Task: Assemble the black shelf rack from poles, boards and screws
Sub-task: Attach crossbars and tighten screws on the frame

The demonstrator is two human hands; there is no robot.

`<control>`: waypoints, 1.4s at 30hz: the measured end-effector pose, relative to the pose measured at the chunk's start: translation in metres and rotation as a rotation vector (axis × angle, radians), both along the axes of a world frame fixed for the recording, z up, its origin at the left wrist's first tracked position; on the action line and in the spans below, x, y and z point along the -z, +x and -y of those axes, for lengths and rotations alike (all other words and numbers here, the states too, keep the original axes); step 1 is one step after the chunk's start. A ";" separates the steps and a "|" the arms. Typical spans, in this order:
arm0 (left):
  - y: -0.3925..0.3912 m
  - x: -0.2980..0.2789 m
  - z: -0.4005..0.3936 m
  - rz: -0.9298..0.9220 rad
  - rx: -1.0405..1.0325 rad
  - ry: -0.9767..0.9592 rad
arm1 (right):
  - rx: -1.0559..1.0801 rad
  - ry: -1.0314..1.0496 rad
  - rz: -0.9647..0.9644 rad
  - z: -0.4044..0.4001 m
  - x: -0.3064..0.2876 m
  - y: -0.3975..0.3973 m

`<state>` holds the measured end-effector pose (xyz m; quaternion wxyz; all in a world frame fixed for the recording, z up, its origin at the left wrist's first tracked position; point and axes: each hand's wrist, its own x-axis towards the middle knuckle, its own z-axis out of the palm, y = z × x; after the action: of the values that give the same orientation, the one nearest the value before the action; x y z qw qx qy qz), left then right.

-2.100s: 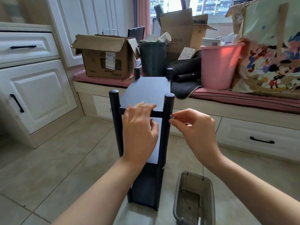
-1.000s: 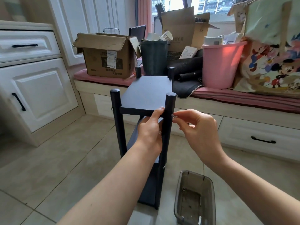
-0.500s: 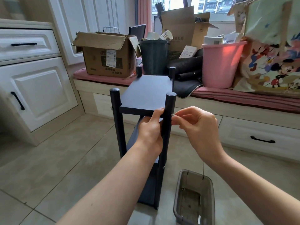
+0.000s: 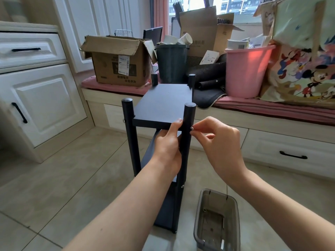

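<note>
- Shelf rack (image 4: 159, 142) stands upright on the tiled floor, matte black, with round poles and flat boards
- Left hand (image 4: 167, 145) grips the near right pole (image 4: 188, 124) under the top board (image 4: 163, 104), likely steadying the joint
- Right hand (image 4: 217, 142) pinches a small metal screw (image 4: 191, 128) against that pole, probably turning it in
- Clear plastic bin (image 4: 215, 221) sits close by, within reach

A torn cardboard box (image 4: 117, 60) sits on the pink cushion (image 4: 112, 87) of a window bench. Beside it stands a dark bin (image 4: 171, 64) holding paper cups (image 4: 184, 39), then a pink bucket (image 4: 248, 71) and a cartoon-print bag (image 4: 306, 69). White cabinets (image 4: 38, 98) line the left wall. On the tiled floor (image 4: 63, 169) lies a clear grey plastic tray (image 4: 215, 221), possibly with small bits inside.
</note>
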<state>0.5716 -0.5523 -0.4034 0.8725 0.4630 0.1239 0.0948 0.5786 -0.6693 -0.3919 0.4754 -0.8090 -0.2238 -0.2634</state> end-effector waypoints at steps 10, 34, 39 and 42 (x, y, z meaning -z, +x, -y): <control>0.002 0.000 0.001 -0.007 -0.023 -0.019 | 0.042 -0.096 0.097 -0.002 -0.002 -0.001; 0.001 0.003 -0.002 0.032 0.040 -0.006 | 0.078 -0.051 0.025 -0.004 -0.001 0.000; -0.002 0.001 -0.002 0.034 0.043 -0.003 | 0.095 -0.044 0.016 -0.008 0.001 0.002; -0.003 0.000 -0.003 0.034 0.039 -0.012 | 0.081 -0.022 -0.027 -0.009 -0.001 0.003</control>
<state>0.5690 -0.5496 -0.4035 0.8788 0.4586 0.1006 0.0849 0.5814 -0.6607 -0.3913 0.4583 -0.8261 -0.1875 -0.2691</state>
